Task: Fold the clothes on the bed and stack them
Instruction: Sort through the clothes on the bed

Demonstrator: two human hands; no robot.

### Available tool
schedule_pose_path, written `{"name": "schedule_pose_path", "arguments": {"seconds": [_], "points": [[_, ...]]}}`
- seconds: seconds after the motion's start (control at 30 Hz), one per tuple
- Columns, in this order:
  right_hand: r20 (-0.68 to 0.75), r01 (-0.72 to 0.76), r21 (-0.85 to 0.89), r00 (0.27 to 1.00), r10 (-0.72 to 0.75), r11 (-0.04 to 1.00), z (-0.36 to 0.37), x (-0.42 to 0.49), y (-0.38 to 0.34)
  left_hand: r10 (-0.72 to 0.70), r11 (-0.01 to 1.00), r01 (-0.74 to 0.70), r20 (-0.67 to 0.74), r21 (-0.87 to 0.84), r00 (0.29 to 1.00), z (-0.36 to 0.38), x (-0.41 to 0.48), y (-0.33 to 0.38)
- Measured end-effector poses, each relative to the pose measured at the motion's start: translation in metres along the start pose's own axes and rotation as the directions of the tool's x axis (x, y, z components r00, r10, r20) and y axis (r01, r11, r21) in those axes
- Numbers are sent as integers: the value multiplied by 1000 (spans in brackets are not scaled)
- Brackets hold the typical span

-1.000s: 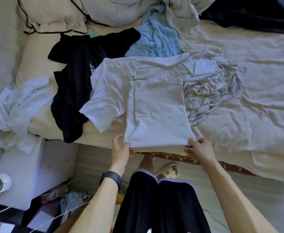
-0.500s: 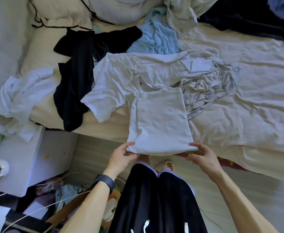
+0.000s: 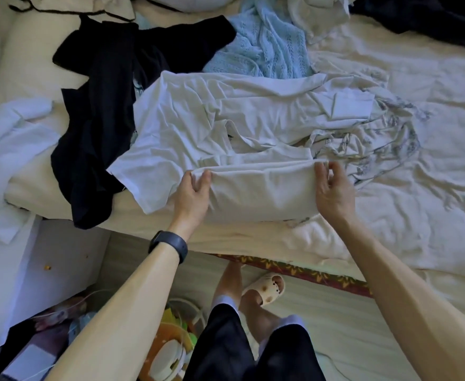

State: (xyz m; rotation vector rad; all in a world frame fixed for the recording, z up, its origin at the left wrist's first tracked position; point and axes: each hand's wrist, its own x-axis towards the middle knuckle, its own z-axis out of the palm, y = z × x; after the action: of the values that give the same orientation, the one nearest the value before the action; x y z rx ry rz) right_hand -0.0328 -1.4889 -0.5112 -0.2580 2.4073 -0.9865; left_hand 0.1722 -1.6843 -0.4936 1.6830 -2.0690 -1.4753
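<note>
In the middle of the frame, the left hand (image 3: pixel 194 193) is pinching the left end of the folded white T-shirt (image 3: pixel 261 188), which is lying near the lower edge of the bed (image 3: pixel 418 215). The right hand (image 3: pixel 334 191) is touching its right end, but I cannot tell whether it is gripping.

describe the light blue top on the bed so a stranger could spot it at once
Start at the bed and look to its far side, past the white t-shirt at the near edge. The light blue top lies crumpled beyond it, right of the black garment; it alone is pale blue with an openwork knit.
</note>
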Motion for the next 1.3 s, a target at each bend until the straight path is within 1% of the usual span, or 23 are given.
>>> {"name": "schedule_pose_path", "arguments": {"seconds": [0.07, 0.13, 0.17, 0.3, 0.47, 0.53, 0.67, 0.77, 0.9, 0.97, 1.0, 1.03, 1.07, 1.1, 1.13, 1.2, 1.23, 1.27, 1.3], "points": [[-63, 2, -68, 998, -7, 998, 19, 22, -5, -13, 993, 17, -36, 113, 999, 11, 20, 1], [-90, -19, -115, 996, 9, 993, 31, 39, -4, -34, 968, 44, -43, 247, 999, 17, 34, 1], [-98, -37, -122, 995, 25, 992, 39, 50, -1, -47, 956, 57, -40, 287, 998, 20, 45, -1], [-126, -106, -157, 988, 87, 982, 58, 74, 9, -111, 936, 108, -11, 334, 994, 30, 78, -10], [-105, -171, -282, 984, 146, 944, 70, 88, 18, -102, 919, 101, -17, 382, 995, 36, 96, -14], [-108, -197, -322, 979, 170, 926, 73, 90, 18, -89, 896, 89, -21, 434, 996, 39, 100, -15], [-112, -253, -369, 967, 227, 894, 75, 101, 17, -122, 851, 121, -33, 511, 992, 39, 113, -18], [-114, -272, -443, 962, 247, 854, 75, 110, 14, -128, 804, 125, -35, 582, 991, 41, 124, -18], [-124, -303, -466, 952, 278, 831, 74, 112, 6, -139, 762, 129, -33, 635, 990, 42, 130, -12], [-113, -310, -462, 950, 291, 831, 70, 110, 3, -124, 732, 106, -22, 673, 992, 38, 128, -8], [-107, -315, -457, 948, 301, 831, 67, 106, 0, -92, 715, 74, -12, 695, 996, 34, 124, -5], [-101, -320, -447, 946, 308, 835, 63, 101, -3, -31, 698, 24, -4, 716, 1000, 31, 117, -3], [-97, -316, -431, 948, 305, 845, 60, 94, -6, 59, 676, -42, 4, 736, 998, 28, 110, -2], [-102, -292, -420, 956, 275, 859, 56, 86, -8, 163, 644, -124, 23, 755, 986, 25, 101, -1], [-117, -239, -422, 971, 209, 875, 54, 76, -10, 266, 601, -212, 58, 771, 962, 23, 94, 0], [-127, -46, -464, 992, -16, 885, 52, 60, -13, 448, 504, -390, 153, 770, 881, 24, 89, 3], [-91, 70, -492, 987, -132, 868, 54, 57, -15, 503, 466, -466, 208, 752, 839, 27, 91, 6], [-18, 180, -519, 975, -222, 836, 56, 58, -18, 520, 451, -518, 257, 727, 815, 29, 96, 10], [78, 273, -539, 958, -276, 796, 58, 62, -21, 503, 459, -547, 303, 700, 809, 32, 103, 14]]}}
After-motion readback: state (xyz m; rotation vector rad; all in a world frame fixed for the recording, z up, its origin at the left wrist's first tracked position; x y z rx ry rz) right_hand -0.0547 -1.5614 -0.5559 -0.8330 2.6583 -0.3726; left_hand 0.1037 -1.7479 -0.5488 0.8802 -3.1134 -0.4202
